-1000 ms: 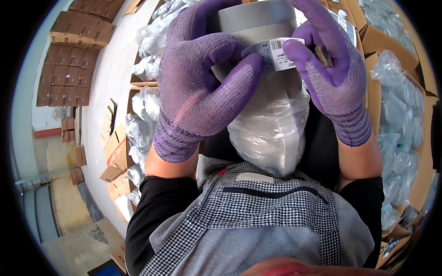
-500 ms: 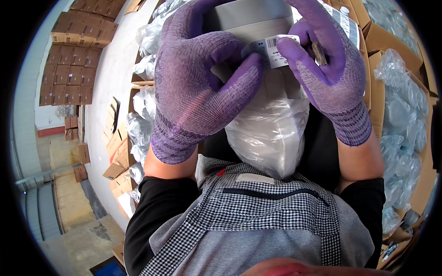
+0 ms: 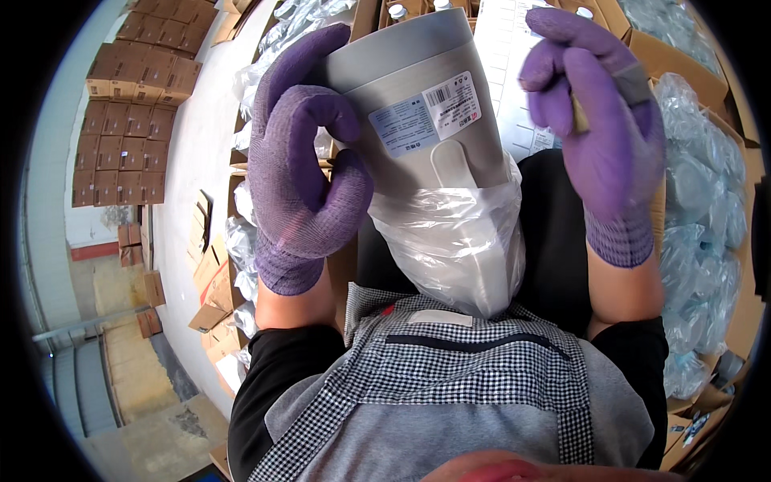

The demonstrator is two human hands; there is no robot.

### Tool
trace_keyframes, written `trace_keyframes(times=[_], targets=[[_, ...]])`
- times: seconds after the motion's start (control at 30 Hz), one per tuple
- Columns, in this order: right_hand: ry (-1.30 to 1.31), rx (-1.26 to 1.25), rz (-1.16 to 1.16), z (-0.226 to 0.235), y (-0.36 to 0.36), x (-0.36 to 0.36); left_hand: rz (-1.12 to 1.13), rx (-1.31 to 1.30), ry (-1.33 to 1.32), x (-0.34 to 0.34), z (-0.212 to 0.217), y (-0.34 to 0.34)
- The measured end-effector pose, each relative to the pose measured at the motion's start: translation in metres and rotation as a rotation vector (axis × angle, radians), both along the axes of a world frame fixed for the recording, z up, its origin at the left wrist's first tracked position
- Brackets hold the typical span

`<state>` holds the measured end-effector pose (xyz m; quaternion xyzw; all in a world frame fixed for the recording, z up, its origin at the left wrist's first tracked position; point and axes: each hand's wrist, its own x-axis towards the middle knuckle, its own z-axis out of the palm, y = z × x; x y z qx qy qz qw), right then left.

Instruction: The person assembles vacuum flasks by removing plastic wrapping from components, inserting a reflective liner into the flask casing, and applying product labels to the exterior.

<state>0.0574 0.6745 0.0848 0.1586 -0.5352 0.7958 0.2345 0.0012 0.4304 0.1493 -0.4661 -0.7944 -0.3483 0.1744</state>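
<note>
Grey container (image 3: 401, 80): tilted over our lap (image 3: 554, 201), its lower part inside a clear bag (image 3: 450, 257) reaching down to our checked apron (image 3: 450, 365).
Handling: we judge it light, fairly stiff and not very fragile; the bag looks soft and likely slippery.
Best hold: we would take the bare rim or upper wall, clear of the label (image 3: 427, 112).
Left hand (image 3: 297, 185): grip partly closed, fingers curled on the container's left upper edge.
Right hand (image 3: 614, 145): apart from the container, fingers half curled; a small brownish piece (image 3: 580, 114) shows among them, whether gripped we cannot tell.
</note>
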Motion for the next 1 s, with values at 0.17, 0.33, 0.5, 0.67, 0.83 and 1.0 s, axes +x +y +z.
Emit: trace_keyframes(times=[0.17,0.33,0.5,0.67,0.83,1.0], targets=[[-0.133,-0.426,0.711,-0.008,-0.014,-0.018,-0.152,0.393,-0.204,0.000,-0.027,0.015],[-0.601,-0.166,0.187,-0.065,0.040,-0.060,-0.027,0.213,0.098,-0.005,-0.028,0.017],[-0.452,1.149,-0.864,-0.083,0.068,-0.088,-0.089,0.244,0.100,-0.024,-0.025,0.003],[0.196,0.789,0.080,-0.011,0.013,0.014,0.069,0.220,-0.156,-0.020,0.012,-0.002],[0.092,0.866,0.196,0.009,0.010,0.055,-0.106,0.025,-0.450,-0.019,0.027,-0.002],[0.096,1.071,0.061,0.106,0.003,0.081,-0.453,0.019,-0.379,0.000,0.041,-0.006]])
